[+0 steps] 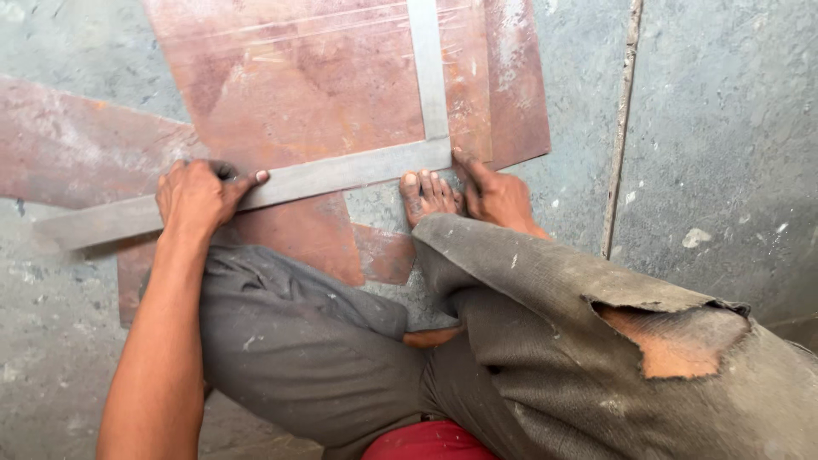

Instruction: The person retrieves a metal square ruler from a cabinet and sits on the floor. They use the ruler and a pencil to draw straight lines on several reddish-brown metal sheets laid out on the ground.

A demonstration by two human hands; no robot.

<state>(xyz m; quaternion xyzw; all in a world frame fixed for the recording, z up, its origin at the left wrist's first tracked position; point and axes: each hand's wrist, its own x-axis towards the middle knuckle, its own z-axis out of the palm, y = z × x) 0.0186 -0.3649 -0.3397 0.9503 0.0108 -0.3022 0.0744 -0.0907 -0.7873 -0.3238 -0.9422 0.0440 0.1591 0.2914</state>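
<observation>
While my left hand presses flat on the long arm of the steel square, which lies across the rusty sheet on the floor, my right hand pins its corner with spread fingers; I'd judge steady, even pressure keeps the edge true.

Quick count, standing over it: 2 hands, both down on the work – left hand, right hand. 1 bare foot showing, toes betw. the hands. 1 steel square, L-shaped, so 2 arms to it: 1 long, 1 running up. Rusty metal sheets: approx. 3 – 1 big sheet on top, 1 long sheet poking out on the left, 1 lower sheet by the knees; overlaps make it hard to be sure. 1 thin rod on the concrete floor. 1 tear in the trousers.
</observation>
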